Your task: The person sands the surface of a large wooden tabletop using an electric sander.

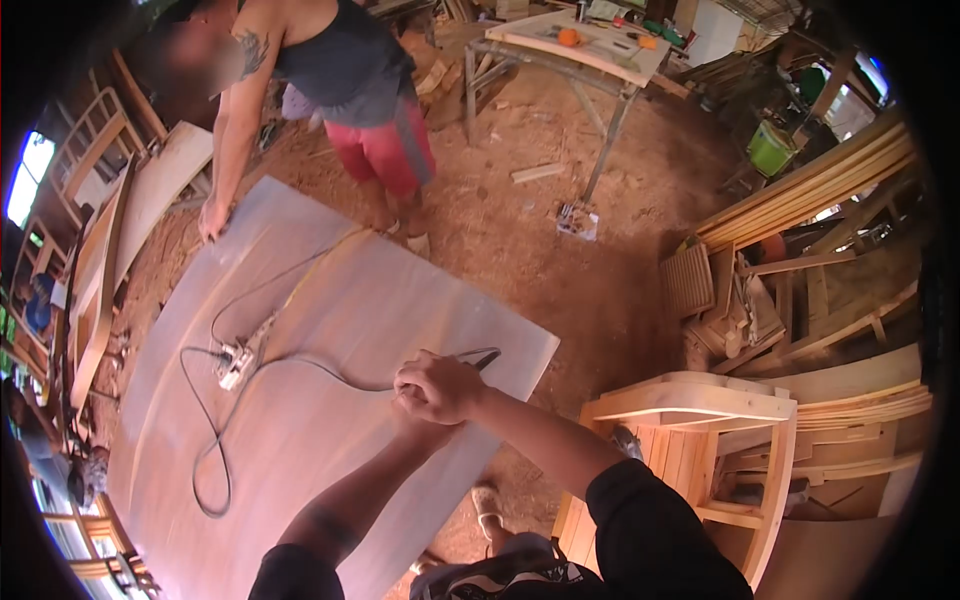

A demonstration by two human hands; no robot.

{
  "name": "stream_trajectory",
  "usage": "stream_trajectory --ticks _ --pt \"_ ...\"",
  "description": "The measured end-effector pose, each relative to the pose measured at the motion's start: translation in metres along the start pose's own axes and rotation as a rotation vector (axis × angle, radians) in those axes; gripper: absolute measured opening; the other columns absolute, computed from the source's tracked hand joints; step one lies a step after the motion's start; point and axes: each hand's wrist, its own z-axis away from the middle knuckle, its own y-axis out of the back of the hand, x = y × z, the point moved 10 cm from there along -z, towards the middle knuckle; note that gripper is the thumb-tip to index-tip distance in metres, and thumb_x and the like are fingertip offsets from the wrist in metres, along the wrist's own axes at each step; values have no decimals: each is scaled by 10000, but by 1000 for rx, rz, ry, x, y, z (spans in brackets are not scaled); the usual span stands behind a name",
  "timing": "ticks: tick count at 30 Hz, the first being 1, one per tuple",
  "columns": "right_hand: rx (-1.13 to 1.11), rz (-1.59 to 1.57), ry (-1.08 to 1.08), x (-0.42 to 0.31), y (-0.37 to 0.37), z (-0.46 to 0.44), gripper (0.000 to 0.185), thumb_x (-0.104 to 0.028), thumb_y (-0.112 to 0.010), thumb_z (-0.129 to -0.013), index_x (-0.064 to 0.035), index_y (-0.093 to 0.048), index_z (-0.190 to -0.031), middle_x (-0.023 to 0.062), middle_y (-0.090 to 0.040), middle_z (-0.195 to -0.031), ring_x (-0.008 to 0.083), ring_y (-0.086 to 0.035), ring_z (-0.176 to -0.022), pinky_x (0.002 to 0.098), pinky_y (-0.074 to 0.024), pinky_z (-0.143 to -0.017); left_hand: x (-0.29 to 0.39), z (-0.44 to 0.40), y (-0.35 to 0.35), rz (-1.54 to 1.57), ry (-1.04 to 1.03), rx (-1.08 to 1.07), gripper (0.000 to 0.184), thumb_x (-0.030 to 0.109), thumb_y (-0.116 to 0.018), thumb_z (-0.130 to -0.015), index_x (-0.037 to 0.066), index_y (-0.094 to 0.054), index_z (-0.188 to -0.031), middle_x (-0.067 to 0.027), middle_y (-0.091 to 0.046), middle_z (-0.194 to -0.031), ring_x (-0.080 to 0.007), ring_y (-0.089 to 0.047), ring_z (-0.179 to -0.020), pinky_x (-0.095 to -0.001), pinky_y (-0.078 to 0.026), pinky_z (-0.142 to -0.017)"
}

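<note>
My left hand point(418, 418) and my right hand point(445, 385) are pressed together, fingers closed, above the right part of a large wooden panel point(330, 300). The right hand lies over the left and hides much of it; what is between them, if anything, is hidden. A dark cable point(320, 367) passes behind my hands and shows again beyond them, beside a small dark object point(487, 360). Left of my hands, a power strip point(238, 365) with plugged cords rests on the panel.
Another person point(340, 70) leans at the panel's far left corner, a hand on its edge. A work table point(560, 45) stands at the back. Right are a wooden bench frame point(690, 395), stacked boards point(820, 180) and a green container point(770, 147). Boards lean at left.
</note>
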Motion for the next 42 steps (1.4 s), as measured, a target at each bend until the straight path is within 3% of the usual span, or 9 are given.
stream_trajectory --ticks 4,6,12,24,28,36,42 --pt "51 12 -21 41 44 -7 182 -262 -579 -835 -99 -655 -862 69 -677 -882 309 -635 -903 432 -532 -780 28 -59 -22 7 -140 65 315 176 -742 -727 104 -653 -1020 -99 -680 -985 -283 -663 -937 -424 -529 -787" --pt "124 30 53 63 55 -15 171 -260 -592 -834 -116 -673 -879 61 -683 -873 304 -641 -898 429 -535 -765 31 -85 -28 -139 -120 48 300 176 -731 -726 105 -654 -1007 -100 -682 -970 -289 -665 -926 -430 -531 -776" --pt "109 -36 -2 101 93 -37 266 -289 -557 -825 -61 -682 -882 134 -698 -879 339 -660 -857 415 -519 -772 18 -138 -48 -403 -59 -1 269 180 -699 -709 108 -656 -965 -105 -687 -928 -310 -671 -890 -448 -535 -735" --pt "70 -76 19 128 103 -97 332 -319 -549 -852 -18 -668 -924 172 -675 -858 348 -649 -833 395 -501 -775 -5 -198 -28 -505 -143 91 272 187 -705 -663 119 -660 -922 -96 -684 -923 -317 -668 -893 -444 -546 -710" --pt "54 -101 51 124 82 -114 353 -327 -541 -853 -6 -668 -928 187 -678 -891 348 -649 -871 391 -497 -801 -27 -195 -10 -547 -13 29 255 247 -687 -733 116 -653 -949 -91 -679 -935 -313 -653 -907 -448 -530 -703" --pt "-8 -65 84 46 12 -114 329 -311 -535 -851 -20 -676 -912 203 -683 -922 381 -642 -905 419 -495 -817 -35 -111 49 -510 65 59 267 177 -696 -689 107 -672 -947 -108 -687 -968 -311 -672 -951 -438 -551 -737" --pt "-51 -25 126 -34 -53 -96 292 -306 -537 -850 -56 -672 -919 140 -694 -930 357 -635 -947 427 -493 -835 -30 -15 102 -498 171 11 268 216 -681 -731 107 -661 -974 -109 -687 -952 -324 -681 -893 -457 -549 -714"
